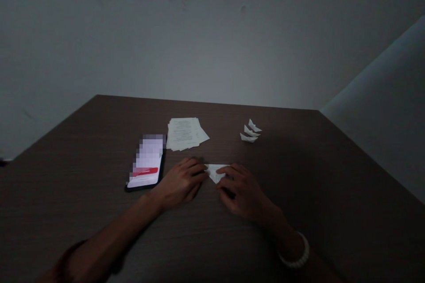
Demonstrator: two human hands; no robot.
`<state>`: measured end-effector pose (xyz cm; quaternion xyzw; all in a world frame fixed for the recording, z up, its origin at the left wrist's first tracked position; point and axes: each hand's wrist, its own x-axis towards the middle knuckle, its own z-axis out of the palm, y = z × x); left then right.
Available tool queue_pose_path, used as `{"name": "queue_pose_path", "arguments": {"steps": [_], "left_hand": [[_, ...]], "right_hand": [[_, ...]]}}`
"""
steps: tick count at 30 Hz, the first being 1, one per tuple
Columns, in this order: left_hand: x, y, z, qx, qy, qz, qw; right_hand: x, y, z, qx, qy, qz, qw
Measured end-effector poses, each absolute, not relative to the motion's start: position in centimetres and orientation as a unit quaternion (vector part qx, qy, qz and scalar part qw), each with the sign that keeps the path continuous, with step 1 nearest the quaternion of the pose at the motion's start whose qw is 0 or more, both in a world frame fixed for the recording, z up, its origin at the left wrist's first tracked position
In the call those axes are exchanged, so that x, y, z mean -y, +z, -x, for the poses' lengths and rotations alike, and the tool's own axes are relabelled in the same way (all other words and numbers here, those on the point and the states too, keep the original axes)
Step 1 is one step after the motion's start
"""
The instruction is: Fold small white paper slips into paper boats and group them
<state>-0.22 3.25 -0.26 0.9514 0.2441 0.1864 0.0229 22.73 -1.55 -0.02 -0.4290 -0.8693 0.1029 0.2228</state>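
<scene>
Between my two hands a small piece of folded paper (215,172) lies on the table, printed, with a straight far edge and a point toward me. My left hand (186,177) covers its left corner, fingers closed together on it. On its right side, my right hand (241,188) presses with curled fingers and thumb. The fingers hide both ends of the paper. Farther off to the right, three small folded paper boats (249,132) stand close together in a row.
A stack of printed paper sheets (184,132) lies beyond my left hand. Left of it, a phone (146,161) with a lit, partly pixelated screen rests near my left wrist. The brown table (116,112) reaches back to a grey wall (212,44).
</scene>
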Motion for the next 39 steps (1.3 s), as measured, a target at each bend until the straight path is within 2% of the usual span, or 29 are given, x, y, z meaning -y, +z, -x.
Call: {"name": "queue_pose_path", "arguments": {"steps": [8, 23, 39], "left_hand": [[-3.1, 0.1, 0.1, -0.279, 0.156, -0.947, -0.038], [-2.8, 0.3, -0.2, -0.286, 0.153, -0.943, -0.078], [-2.8, 0.5, -0.3, -0.293, 0.136, -0.943, -0.077]], "right_hand": [[1.6, 0.3, -22.4, 0.871, 0.101, 0.436, 0.201], [1.8, 1.5, -21.2, 0.87, 0.088, 0.468, 0.128], [1.7, 1.8, -21.2, 0.869, 0.088, 0.469, 0.129]]}}
